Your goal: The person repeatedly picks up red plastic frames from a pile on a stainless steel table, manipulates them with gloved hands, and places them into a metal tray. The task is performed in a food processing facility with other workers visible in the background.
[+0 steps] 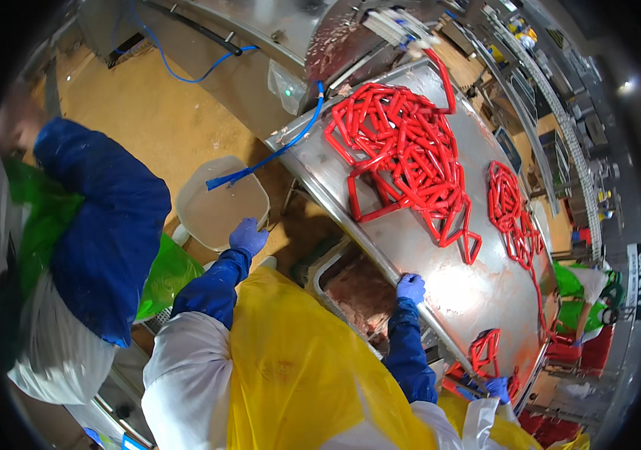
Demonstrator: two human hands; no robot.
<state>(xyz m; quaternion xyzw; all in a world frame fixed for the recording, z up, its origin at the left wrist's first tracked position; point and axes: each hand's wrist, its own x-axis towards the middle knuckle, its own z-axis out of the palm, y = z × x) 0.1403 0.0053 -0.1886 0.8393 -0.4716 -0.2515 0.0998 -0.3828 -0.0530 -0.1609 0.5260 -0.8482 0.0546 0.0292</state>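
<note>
You were seemingly between moves: left hand (248, 237) half-curled, apparently empty, beside the tub (184, 201); right hand (410, 288) curled at the surface's (459, 289) near edge, contents unclear. Red links (410, 142), inside that edge, called for reaching inward.

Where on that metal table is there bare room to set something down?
The broadest bare patch of the metal table lies just right of the right hand, between the large heap of red links and the small red cluster. A narrow strip parts the large heap from the second heap. It's crowded around the cluster, beside a co-worker's gloved hand.
</note>
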